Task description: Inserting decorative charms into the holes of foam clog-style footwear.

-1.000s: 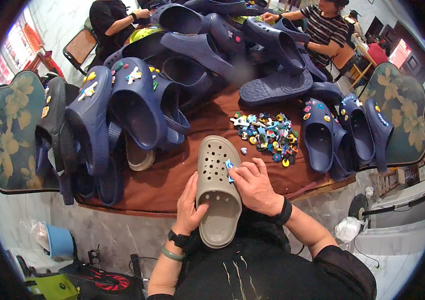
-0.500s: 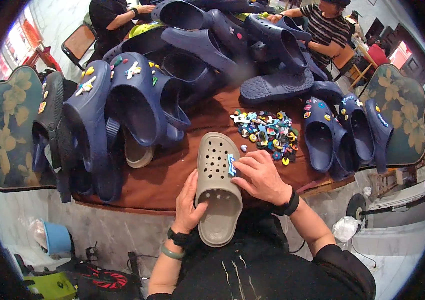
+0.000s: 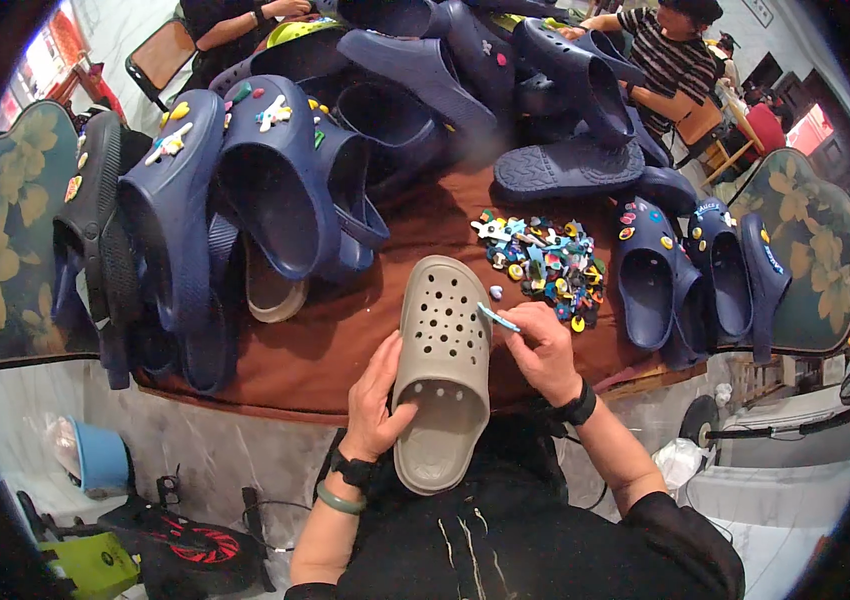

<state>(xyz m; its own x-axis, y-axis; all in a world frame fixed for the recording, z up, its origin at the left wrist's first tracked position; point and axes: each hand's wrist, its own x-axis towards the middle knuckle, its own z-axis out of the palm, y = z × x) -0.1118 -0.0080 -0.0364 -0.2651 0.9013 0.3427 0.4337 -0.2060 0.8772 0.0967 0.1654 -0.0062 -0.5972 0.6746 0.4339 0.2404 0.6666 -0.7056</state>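
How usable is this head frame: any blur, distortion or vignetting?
Head view: strong fisheye bend, with a black vignette at the corners; the grey clog and both hands, left hand and right hand, are sharp; the pile of charms is readable; even indoor light, no harsh glare.

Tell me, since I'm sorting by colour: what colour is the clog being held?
Beige-grey clog, plain with round holes, seen best in the head view.

I see the left hand (image 3: 377,398) gripping a grey clog (image 3: 442,370) at its side, thumb in the opening. Right hand (image 3: 543,348) pinches a small blue charm (image 3: 498,318), possibly touching the clog's holed toe. Charm pile (image 3: 543,262) lies just beyond on the brown table (image 3: 345,330). Navy clogs (image 3: 275,180) are heaped around.
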